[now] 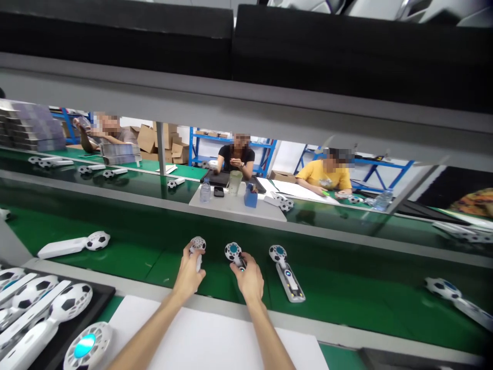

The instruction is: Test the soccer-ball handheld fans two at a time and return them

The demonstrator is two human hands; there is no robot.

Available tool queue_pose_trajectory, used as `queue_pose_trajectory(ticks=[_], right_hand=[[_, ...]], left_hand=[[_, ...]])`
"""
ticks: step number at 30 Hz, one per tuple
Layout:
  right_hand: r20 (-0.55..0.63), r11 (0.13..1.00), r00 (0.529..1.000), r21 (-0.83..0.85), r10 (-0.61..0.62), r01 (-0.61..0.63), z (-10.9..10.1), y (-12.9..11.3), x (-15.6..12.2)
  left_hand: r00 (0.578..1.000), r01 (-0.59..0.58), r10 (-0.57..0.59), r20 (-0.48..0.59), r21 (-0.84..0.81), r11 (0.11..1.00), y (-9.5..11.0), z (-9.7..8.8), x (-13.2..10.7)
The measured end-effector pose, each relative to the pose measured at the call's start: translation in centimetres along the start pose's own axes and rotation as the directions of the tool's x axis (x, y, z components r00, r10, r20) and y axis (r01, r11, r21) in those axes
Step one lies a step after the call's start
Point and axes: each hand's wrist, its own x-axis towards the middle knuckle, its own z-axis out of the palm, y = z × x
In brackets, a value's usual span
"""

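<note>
My left hand (pixel 188 275) is closed around a white handheld fan (pixel 198 243) with a soccer-ball pattern on its head; my fingers hide much of the handle. My right hand (pixel 249 277) grips a second handheld fan (pixel 233 251), whose round head has a blue centre and points away from me. Both are over the green conveyor belt (pixel 339 288). Just right of my right hand lies another fan (pixel 288 277), its handle uncovered so that the inner parts show.
More fans lie on the belt, one at the left (pixel 73 245) and one at the far right (pixel 458 300). A black tray (pixel 100 303) of fans stands near left, beside white paper (pixel 215 334). A grey shelf (pixel 246 110) crosses overhead. Several co-workers sit beyond it.
</note>
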Motion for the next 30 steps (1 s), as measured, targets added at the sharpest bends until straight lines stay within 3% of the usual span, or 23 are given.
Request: queue_pose_trajectory(ticks=[10, 19, 30], right_hand=[[-0.037, 0.996, 0.999, -0.084, 0.018, -0.021, -1.0, 0.7, -0.1], [-0.021, 0.996, 0.999, -0.073, 0.045, -0.046, -2.2, 2.4, 0.2], [0.008, 0.996, 0.997, -0.056, 0.071, -0.070, -4.2, 4.7, 1.0]], left_hand=[[0.995, 0.027, -0.031, 0.094, 0.046, 0.999, 0.9, 1.1, -1.5], [0.982, 0.031, -0.020, 0.188, -0.054, 0.998, 1.6, 1.6, -1.4], [0.994, 0.006, 0.019, 0.103, -0.232, 0.973, 2.7, 3.6, -2.4]])
